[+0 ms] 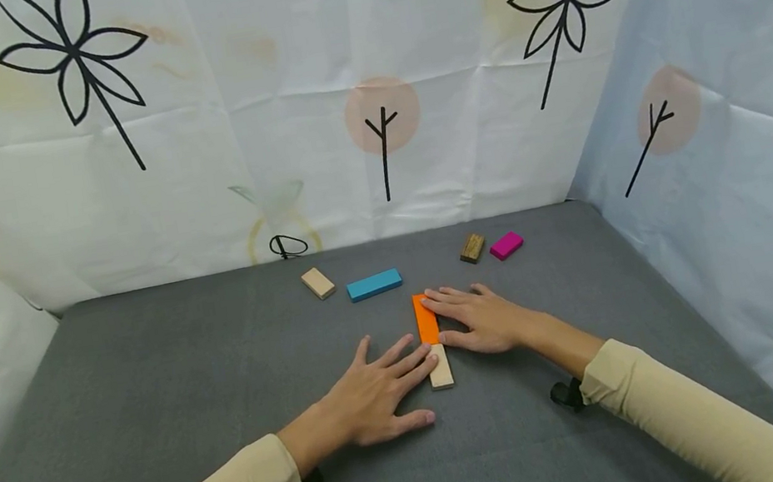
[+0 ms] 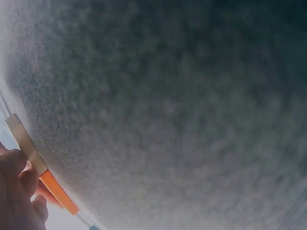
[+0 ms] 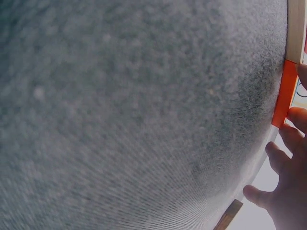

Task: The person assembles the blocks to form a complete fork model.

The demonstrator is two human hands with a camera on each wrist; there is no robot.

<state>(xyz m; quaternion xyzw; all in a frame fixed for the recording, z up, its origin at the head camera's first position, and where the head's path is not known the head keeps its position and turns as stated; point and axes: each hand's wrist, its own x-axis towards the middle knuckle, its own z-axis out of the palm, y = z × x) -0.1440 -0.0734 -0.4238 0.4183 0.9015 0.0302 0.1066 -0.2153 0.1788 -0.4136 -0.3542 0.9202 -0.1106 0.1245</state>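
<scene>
An orange block (image 1: 426,320) and a plain pale wooden block (image 1: 440,369) lie end to end on the grey cloth, the orange one farther away. My left hand (image 1: 379,395) lies to their left with fingers spread, its fingertips touching the pale block near the join. From the right, my right hand (image 1: 481,320) reaches the orange block, fingers extended along its side and top. The right wrist view shows the orange block (image 3: 286,93) meeting the wooden block (image 3: 296,31). In the left wrist view, fingers (image 2: 14,177) rest by the same pair.
Farther back lie a small pale wooden block (image 1: 318,283), a blue block (image 1: 374,285), a dark brown block (image 1: 472,248) and a magenta block (image 1: 506,246). White and bluish cloth walls (image 1: 313,160) stand behind and beside the grey table (image 1: 153,396).
</scene>
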